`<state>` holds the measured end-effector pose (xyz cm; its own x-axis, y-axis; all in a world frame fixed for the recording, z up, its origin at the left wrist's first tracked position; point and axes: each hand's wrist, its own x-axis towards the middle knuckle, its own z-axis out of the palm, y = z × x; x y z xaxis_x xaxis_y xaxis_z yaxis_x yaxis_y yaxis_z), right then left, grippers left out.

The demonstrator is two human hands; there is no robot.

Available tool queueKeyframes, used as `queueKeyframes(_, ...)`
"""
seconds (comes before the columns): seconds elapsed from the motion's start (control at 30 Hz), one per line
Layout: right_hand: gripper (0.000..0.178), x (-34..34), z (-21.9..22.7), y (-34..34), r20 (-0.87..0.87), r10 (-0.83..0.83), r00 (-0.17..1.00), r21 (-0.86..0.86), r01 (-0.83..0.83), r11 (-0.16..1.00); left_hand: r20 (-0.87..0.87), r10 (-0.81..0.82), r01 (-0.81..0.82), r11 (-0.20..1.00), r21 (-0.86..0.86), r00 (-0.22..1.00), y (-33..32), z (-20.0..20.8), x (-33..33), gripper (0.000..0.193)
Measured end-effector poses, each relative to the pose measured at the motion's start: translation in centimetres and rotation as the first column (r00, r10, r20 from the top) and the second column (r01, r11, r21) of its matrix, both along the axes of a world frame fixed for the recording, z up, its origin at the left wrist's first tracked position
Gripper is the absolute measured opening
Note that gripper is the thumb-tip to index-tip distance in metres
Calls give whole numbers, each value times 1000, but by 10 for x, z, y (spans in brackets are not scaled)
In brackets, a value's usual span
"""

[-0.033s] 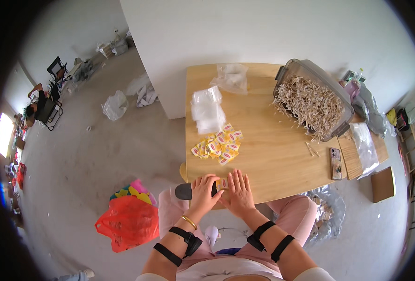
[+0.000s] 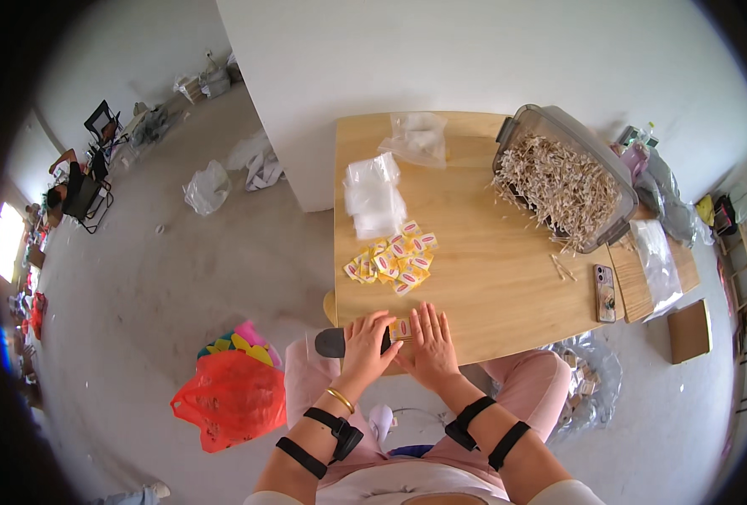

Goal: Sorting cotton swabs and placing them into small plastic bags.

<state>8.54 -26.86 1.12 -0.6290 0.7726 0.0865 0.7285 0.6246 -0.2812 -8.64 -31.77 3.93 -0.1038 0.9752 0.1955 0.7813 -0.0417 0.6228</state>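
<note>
At the near edge of the table (image 2: 474,295), my left hand (image 2: 367,341) is closed over a black tool with a rounded end (image 2: 330,343) that sticks out to the left. What kind of tool it is cannot be made out. A small yellow-and-white packet (image 2: 401,328) lies between the tool and my right hand (image 2: 432,345). That hand rests flat with its fingers stretched out, touching or close beside the packet. Just beyond my hands is a loose pile of similar yellow-and-white packets (image 2: 394,258). Behind them lies a stack of clear plastic bags (image 2: 373,199).
A grey bin (image 2: 629,220) tilts at the far right, full of thin pale-tipped sticks (image 2: 559,185), several spilled. Another clear bag (image 2: 417,139) lies at the back. A phone (image 2: 604,294) sits near the right edge. A red plastic bag (image 2: 232,400) stands on the floor at left.
</note>
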Motion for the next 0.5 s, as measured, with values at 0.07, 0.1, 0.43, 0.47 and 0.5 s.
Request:
queueKeyframes(0.07, 101, 0, -2, 1, 39, 7, 999, 37, -8, 999, -235, -97, 96, 995, -18, 967, -4, -6, 1, 61)
queueKeyframes(0.1, 101, 0, -3, 1, 39, 9, 999, 33, -10, 999, -234, -97, 94, 995, -23, 968, -8, -10, 3, 61)
queueKeyframes(0.43, 99, -2, -2, 0, 30, 20, 999, 14, -20, 1000, -165, -112, 106, 993, -46, 980, -12, -8, 11, 80)
queueKeyframes(0.47, 98, -1, -3, 0, 12, 12, 1000, 30, -12, 999, -156, 36, -32, 999, 33, 987, -12, -3, 4, 72)
queueKeyframes(0.5, 96, 0, 1, 1, 19, 11, 1000, 26, -11, 1000, -134, 182, -168, 980, 111, 974, -13, 2, 0, 64)
